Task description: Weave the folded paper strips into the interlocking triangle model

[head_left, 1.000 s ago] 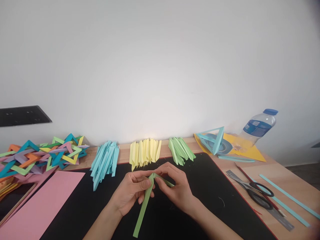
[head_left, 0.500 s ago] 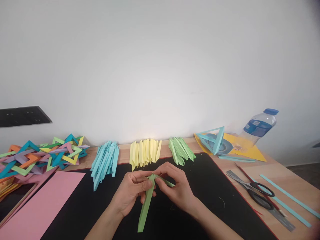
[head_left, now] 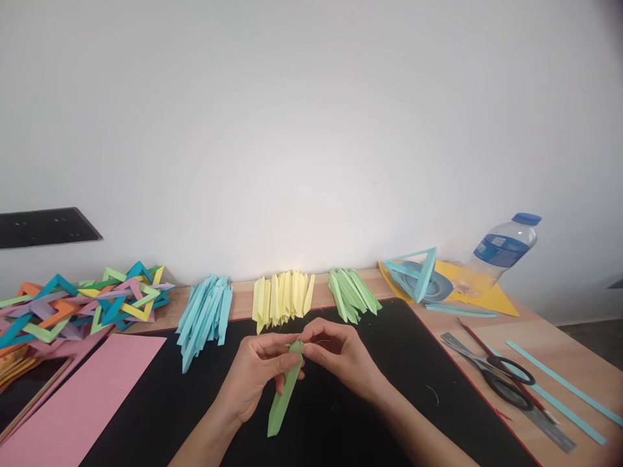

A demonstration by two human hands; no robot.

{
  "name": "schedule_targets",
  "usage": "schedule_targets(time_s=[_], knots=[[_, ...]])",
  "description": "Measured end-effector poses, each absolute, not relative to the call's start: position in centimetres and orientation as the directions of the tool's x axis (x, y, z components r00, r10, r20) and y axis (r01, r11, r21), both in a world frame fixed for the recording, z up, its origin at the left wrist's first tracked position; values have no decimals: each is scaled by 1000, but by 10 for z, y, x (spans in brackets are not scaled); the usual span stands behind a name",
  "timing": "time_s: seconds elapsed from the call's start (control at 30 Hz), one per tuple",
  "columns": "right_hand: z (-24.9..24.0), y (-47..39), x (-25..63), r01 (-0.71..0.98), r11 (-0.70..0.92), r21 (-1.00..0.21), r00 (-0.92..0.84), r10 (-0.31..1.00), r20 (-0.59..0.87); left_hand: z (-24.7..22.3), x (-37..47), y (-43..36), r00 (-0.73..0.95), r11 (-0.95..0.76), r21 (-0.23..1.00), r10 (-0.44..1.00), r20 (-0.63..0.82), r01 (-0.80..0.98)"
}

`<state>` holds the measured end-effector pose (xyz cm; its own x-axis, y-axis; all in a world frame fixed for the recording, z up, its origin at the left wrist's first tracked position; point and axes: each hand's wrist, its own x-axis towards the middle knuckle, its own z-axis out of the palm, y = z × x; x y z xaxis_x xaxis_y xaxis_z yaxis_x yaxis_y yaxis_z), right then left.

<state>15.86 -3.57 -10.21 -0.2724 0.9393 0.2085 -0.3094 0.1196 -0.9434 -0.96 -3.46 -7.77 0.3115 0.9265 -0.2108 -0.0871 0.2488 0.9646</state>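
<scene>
Over the black mat (head_left: 409, 402), a folded green paper strip (head_left: 283, 405) is held between both hands. My left hand (head_left: 256, 370) is closed on it, the thumb pressed over its upper part. At the strip's top end, the thumb and fingers of my right hand (head_left: 341, 357) pinch together on the paper. The lower end hangs free, slanting down to the left. My fingers hide most of the top end. Behind the hands lie bundles of folded strips: blue (head_left: 204, 318), yellow (head_left: 283, 298) and green (head_left: 354, 295).
Interlocked coloured paper stars (head_left: 117, 295) and a pink sheet (head_left: 107, 389) are on the left. To the right lie scissors (head_left: 509, 392), a ruler (head_left: 557, 434), a red pencil (head_left: 477, 340) and blue strips (head_left: 569, 379). A tape roll (head_left: 440, 285) and a bottle (head_left: 506, 246) stand farther back.
The part of the green strip that stuck out to the right under my right hand no longer shows there. My right fingers have closed in at the strip's top end.
</scene>
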Motion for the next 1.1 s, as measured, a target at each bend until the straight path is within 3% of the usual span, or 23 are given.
schedule_targets(time_s=[0.67,1.1], knots=[[-98,-36,159,-310,73,-948,-327,928,178,-77,-9,-34,298,253,963,930,-216,-92],[-98,-38,156,-154,173,-973,-258,943,208,-80,-7,-33,279,247,962,938,-207,-116]])
